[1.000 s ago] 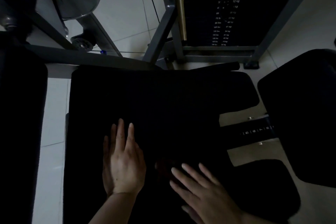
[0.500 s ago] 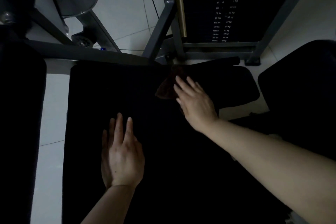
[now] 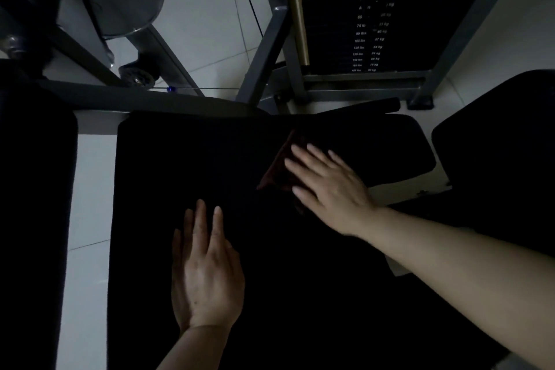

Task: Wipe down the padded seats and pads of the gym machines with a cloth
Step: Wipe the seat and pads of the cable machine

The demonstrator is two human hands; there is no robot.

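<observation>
A wide black padded seat (image 3: 186, 165) fills the middle of the dim view. My left hand (image 3: 207, 273) lies flat on its near part with straight fingers. My right hand (image 3: 327, 186) presses flat on a dark reddish cloth (image 3: 277, 168) toward the far right of the pad. Most of the cloth is hidden under that palm; only its left corner shows.
A black weight stack (image 3: 369, 27) with kilogram labels stands behind in a grey steel frame (image 3: 267, 48). Another black pad (image 3: 504, 141) is at the right, and a dark pad (image 3: 33, 219) runs along the left. Pale floor tiles (image 3: 87, 189) show between them.
My right hand swept the cloth from the near edge of the seat to its far right part, then drew back slightly toward me. My left hand stayed flat in place.
</observation>
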